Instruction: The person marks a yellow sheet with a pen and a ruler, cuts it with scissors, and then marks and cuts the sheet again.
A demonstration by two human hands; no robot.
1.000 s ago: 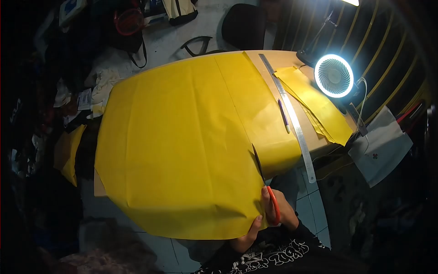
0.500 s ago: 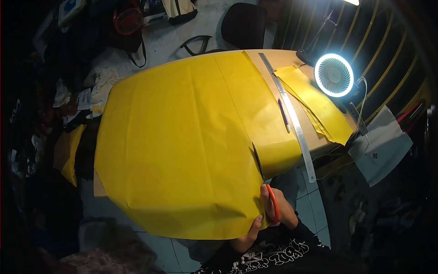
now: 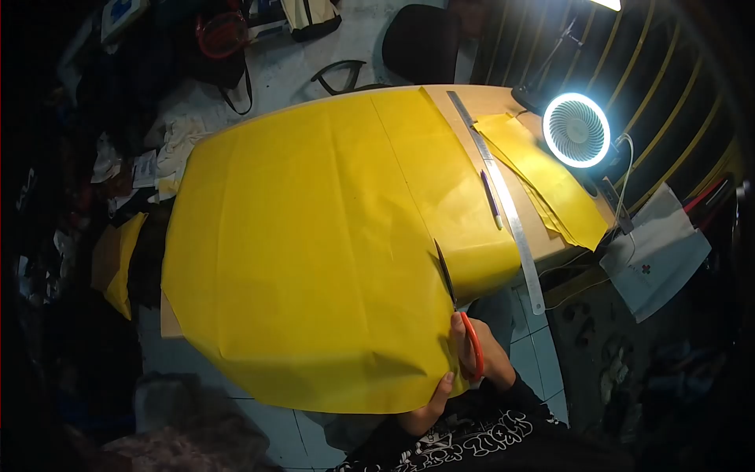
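Observation:
A large yellow sheet (image 3: 291, 228) covers most of the table and hangs over its near edge. My right hand (image 3: 486, 348) is closed around the red handles of the scissors (image 3: 472, 346). Their dark blades lie at the cut in the sheet, pointing away from me along a thin line drawn on it. My left hand (image 3: 431, 407) pinches the near edge of the sheet just left of the scissors, thumb on top and fingers hidden below. Right of the cut, the narrower part of the sheet curls down over the table edge.
A purple pen (image 3: 490, 200) and a long metal ruler (image 3: 503, 212) lie right of the sheet. Beyond them are folded yellow pieces (image 3: 550, 181) and a lit round fan (image 3: 576, 130). A white pouch (image 3: 657, 252) sits at the right; a dark chair (image 3: 421, 43) stands behind the table.
My right hand and the scissors have moved slightly forward along the drawn line. My left hand keeps its hold on the sheet's near edge.

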